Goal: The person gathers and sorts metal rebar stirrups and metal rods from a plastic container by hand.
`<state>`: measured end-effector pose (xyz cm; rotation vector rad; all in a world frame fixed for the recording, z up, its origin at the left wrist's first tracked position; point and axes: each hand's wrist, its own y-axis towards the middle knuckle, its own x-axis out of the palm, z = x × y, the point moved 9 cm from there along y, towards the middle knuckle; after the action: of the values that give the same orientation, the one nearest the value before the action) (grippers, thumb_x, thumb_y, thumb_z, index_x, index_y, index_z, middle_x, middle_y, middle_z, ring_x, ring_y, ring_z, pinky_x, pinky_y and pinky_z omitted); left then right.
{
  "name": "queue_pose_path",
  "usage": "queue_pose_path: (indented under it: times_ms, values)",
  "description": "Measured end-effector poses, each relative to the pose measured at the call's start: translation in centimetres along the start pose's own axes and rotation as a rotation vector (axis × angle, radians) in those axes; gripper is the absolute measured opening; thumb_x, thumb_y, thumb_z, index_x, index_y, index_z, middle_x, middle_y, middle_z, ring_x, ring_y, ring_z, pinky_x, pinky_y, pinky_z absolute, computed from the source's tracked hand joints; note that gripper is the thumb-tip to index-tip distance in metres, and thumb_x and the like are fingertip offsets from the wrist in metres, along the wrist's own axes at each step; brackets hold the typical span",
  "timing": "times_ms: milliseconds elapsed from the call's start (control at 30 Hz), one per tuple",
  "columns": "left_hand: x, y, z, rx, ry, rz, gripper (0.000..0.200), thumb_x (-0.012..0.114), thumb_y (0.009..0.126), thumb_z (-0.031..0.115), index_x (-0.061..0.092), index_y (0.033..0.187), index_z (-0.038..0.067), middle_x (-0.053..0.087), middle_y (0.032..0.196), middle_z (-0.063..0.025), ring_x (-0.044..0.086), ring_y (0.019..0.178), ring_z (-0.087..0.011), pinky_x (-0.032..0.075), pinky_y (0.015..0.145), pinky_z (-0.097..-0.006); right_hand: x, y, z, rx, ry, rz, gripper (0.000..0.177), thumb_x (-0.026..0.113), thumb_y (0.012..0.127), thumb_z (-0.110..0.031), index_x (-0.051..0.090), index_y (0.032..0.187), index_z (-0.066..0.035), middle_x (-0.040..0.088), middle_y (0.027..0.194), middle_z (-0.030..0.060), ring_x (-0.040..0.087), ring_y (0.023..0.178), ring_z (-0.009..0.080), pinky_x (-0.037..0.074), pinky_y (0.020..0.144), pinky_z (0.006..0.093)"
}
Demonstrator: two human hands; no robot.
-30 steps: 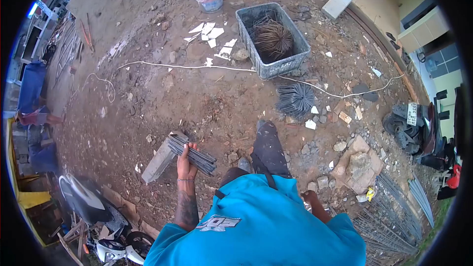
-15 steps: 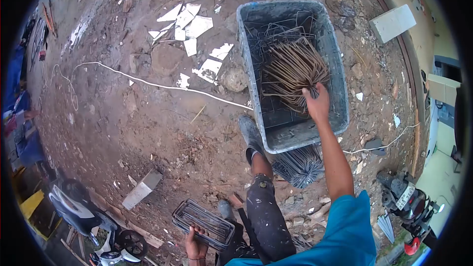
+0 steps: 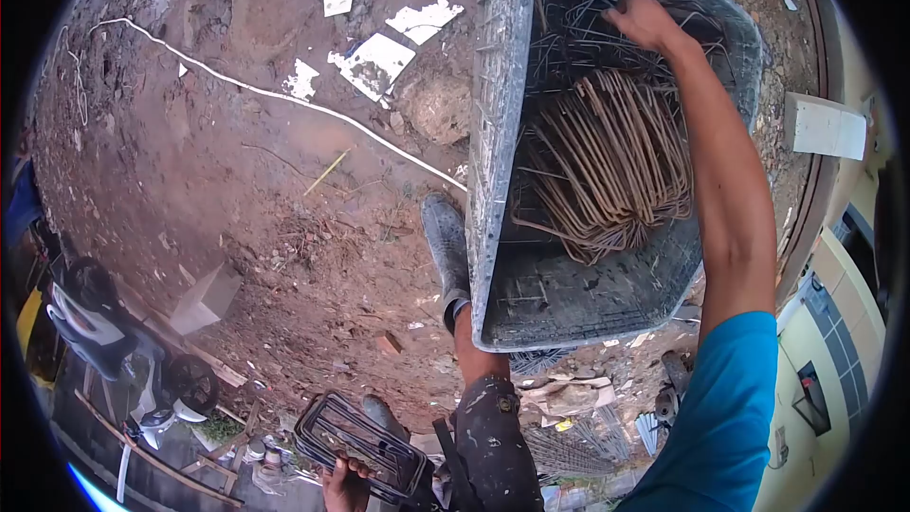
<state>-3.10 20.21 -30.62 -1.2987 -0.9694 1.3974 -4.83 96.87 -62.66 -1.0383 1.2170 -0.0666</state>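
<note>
My left hand (image 3: pixel 346 487) is closed around the near edge of a small bundle of rectangular steel stirrups (image 3: pixel 408 460), low in the view beside my leg. Inside the large grey plastic tub (image 3: pixel 498 133), my right hand (image 3: pixel 646 23) is at the far end, fingers curled at the thin bent bars of loose, tangled stirrups (image 3: pixel 580 24). Exactly how many bars lie between those fingers is hidden. Nearer to me in the tub lies a dense fanned pile of rusty brown stirrups (image 3: pixel 607 156), which my right hand does not touch.
Broken white tile pieces (image 3: pixel 374 64) and a white cable (image 3: pixel 275 93) lie on muddy ground left of the tub. A pale block (image 3: pixel 207 299) and a motorbike (image 3: pixel 90 322) stand further left. Another pale block (image 3: pixel 827 125) sits right of the tub. My boot (image 3: pixel 444 237) is against its left side.
My right hand has left the rusty pile and moved to the loose stirrups at the tub's far end. The view has shifted closer over the tub. My left hand keeps its bundle.
</note>
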Motion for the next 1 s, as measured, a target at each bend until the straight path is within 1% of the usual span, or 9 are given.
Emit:
queue_pose_path:
  times_ms: [100, 133, 233, 400, 533, 733, 833, 967, 1000]
  values:
    - [0.6, -0.7, -0.3, -0.059, 0.042, 0.025, 0.019, 0.053, 0.091, 0.028, 0.056, 0.096, 0.01, 0.056, 0.084, -0.0007, 0.052, 0.081, -0.0159, 0.041, 0.077, -0.0333, -0.5, 0.8, -2.4, -0.047, -0.268, 0.254, 0.052, 0.062, 0.076, -0.024, 0.048, 0.12, 0.001, 0.049, 0.126, 0.0204, 0.047, 0.116, 0.034, 0.041, 0.095, 0.0435]
    - [0.7, -1.2, -0.4, -0.074, 0.052, 0.06, 0.019, 0.053, 0.091, 0.028, 0.056, 0.096, 0.01, 0.056, 0.083, -0.0008, 0.052, 0.081, -0.016, 0.041, 0.077, -0.0335, 1.4, 1.6, -2.4, -0.009, -0.376, 0.034, 0.06, 0.061, 0.075, -0.019, 0.039, 0.128, -0.002, 0.042, 0.132, 0.0204, 0.042, 0.122, 0.0339, 0.038, 0.099, 0.0419]
    - [1.6, -0.8, -0.7, -0.07, 0.009, 0.068, 0.021, 0.053, 0.09, 0.03, 0.054, 0.094, 0.01, 0.051, 0.08, -0.0012, 0.049, 0.077, -0.017, 0.041, 0.077, -0.035, 4.5, 5.4, -1.1, -0.081, -0.355, 0.193, 0.064, 0.061, 0.074, -0.019, 0.037, 0.131, -0.004, 0.042, 0.133, 0.0203, 0.041, 0.122, 0.0345, 0.037, 0.1, 0.0415]
    - [3.8, 0.3, -1.4, -0.126, -0.025, -0.066, 0.023, 0.055, 0.089, 0.033, 0.052, 0.091, 0.01, 0.048, 0.08, -0.0007, 0.045, 0.076, -0.0159, 0.039, 0.079, -0.036, 3.7, 6.9, -1.8, -0.093, -0.453, -0.077, 0.036, 0.063, 0.072, -0.019, 0.063, 0.102, 0.0, 0.06, 0.11, 0.0205, 0.055, 0.108, 0.0326, 0.045, 0.091, 0.0397]
    - [4.8, 1.1, -1.6, -0.129, -0.036, -0.059, 0.024, 0.054, 0.09, 0.034, 0.054, 0.087, 0.01, 0.049, 0.077, -0.0008, 0.045, 0.076, -0.0165, 0.038, 0.08, -0.0367, 4.6, 6.5, -2.9, -0.015, -0.508, -0.164, 0.036, 0.063, 0.07, -0.017, 0.063, 0.101, 0.001, 0.059, 0.11, 0.0208, 0.056, 0.105, 0.0327, 0.046, 0.089, 0.0401]
    - [5.7, 1.8, 0.0, -0.151, -0.024, -0.064, 0.022, 0.052, 0.091, 0.032, 0.054, 0.089, 0.009, 0.05, 0.078, -0.0015, 0.045, 0.076, -0.0168, 0.038, 0.077, -0.0336, 6.4, 8.8, -3.1, -0.196, -0.489, -0.036, 0.036, 0.065, 0.067, -0.014, 0.063, 0.101, -0.001, 0.057, 0.114, 0.0217, 0.056, 0.105, 0.0341, 0.047, 0.088, 0.0409]
    - [6.1, 2.0, 1.5, -0.114, -0.045, -0.009, 0.022, 0.053, 0.091, 0.031, 0.054, 0.09, 0.009, 0.05, 0.078, -0.0013, 0.046, 0.077, -0.0166, 0.039, 0.077, -0.0334, 9.1, 9.7, -1.9, -0.089, -0.404, -0.281, 0.041, 0.067, 0.066, -0.014, 0.062, 0.104, -0.001, 0.054, 0.118, 0.0226, 0.054, 0.108, 0.035, 0.046, 0.09, 0.0397]
    - [3.5, 1.3, 2.2, -0.101, -0.057, -0.088, 0.024, 0.054, 0.09, 0.033, 0.053, 0.095, 0.01, 0.052, 0.082, -0.0013, 0.047, 0.082, -0.0162, 0.038, 0.08, -0.0338, 4.5, 5.7, -4.7, -0.192, -0.43, -0.163, 0.04, 0.072, 0.065, -0.019, 0.063, 0.099, -0.001, 0.056, 0.113, 0.0232, 0.054, 0.107, 0.0359, 0.046, 0.089, 0.0387]
    - [3.4, 1.1, 3.5, 0.041, -0.066, -0.046, 0.018, 0.056, 0.089, 0.026, 0.052, 0.099, 0.011, 0.053, 0.078, 0.0005, 0.052, 0.071, -0.0143, 0.046, 0.069, -0.0349, 3.5, 3.7, -5.1, -0.185, -0.429, -0.195, 0.038, 0.073, 0.064, -0.021, 0.064, 0.095, -0.001, 0.058, 0.109, 0.0227, 0.055, 0.104, 0.0364, 0.047, 0.088, 0.039]
